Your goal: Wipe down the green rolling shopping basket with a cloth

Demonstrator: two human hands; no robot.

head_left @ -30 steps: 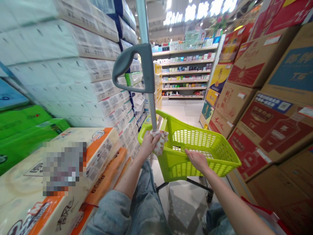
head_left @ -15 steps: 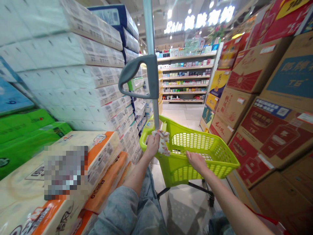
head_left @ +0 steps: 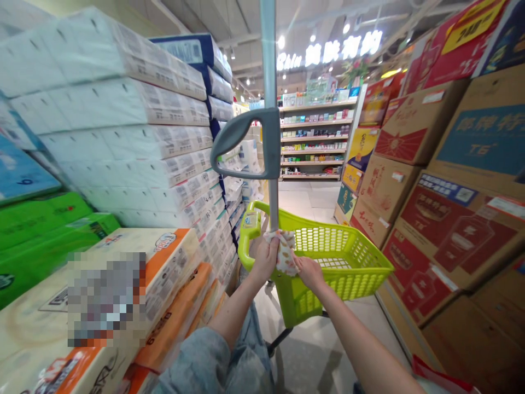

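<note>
White orange-spotted cloth (head_left: 286,258) bunched against grey pole (head_left: 273,205) base.

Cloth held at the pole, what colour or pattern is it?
The cloth is pale with orange spots, head view.

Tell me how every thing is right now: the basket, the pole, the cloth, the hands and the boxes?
basket: upright, nothing visible inside.
pole: upright, rising from the basket's near end.
cloth: bunched up, pressed against the pole.
left hand: closed around the cloth.
right hand: touching the cloth's lower edge; grip unclear.
cardboard boxes: closed, stacked.
tissue packs: wrapped, stacked.
</note>
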